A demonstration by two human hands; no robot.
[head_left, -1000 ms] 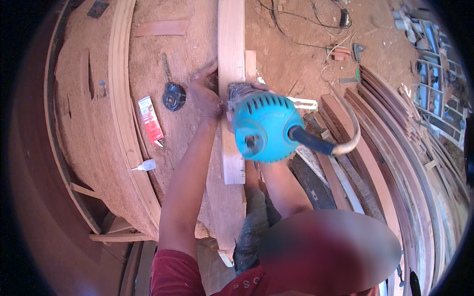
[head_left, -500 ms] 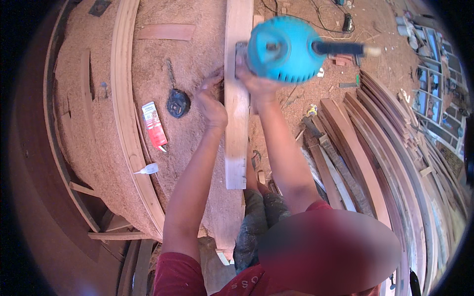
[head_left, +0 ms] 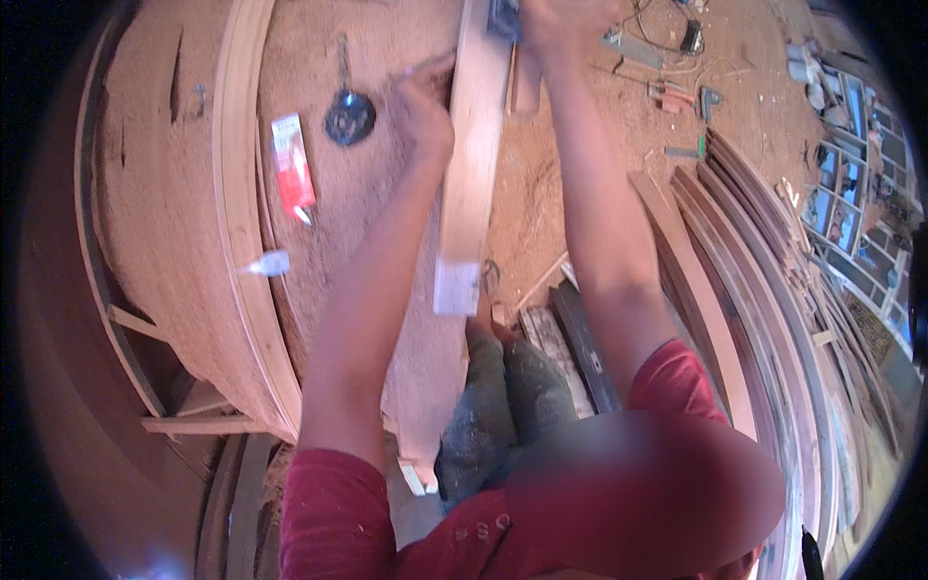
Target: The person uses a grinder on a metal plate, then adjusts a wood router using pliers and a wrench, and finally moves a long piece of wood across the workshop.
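Note:
A long pale wooden beam (head_left: 472,184) lies lengthwise on the sawdust-covered bench. My left hand (head_left: 423,118) is against the beam's left side, fingers curled round its edge. My right hand (head_left: 561,24), blurred and partly cut off at the top, grips the power tool, whose dark base (head_left: 505,19) rests on the beam's far part; the rest of it is out of frame. Left of my hands lie a black tape measure (head_left: 350,118), a red-and-white tube (head_left: 292,169) and a small glue bottle (head_left: 271,262).
A curved strip of wood (head_left: 242,126) runs along the bench's left. Curved planks (head_left: 720,271) are piled at the right, near pale frames (head_left: 843,188). A cable (head_left: 657,19) and orange-handled tools (head_left: 669,95) lie on the dusty ground beyond. My legs (head_left: 493,406) are below the beam.
My right hand and the teal power tool have moved forward along the beam, the tool mostly leaving the top of the view. My left hand and the beam appear higher in frame.

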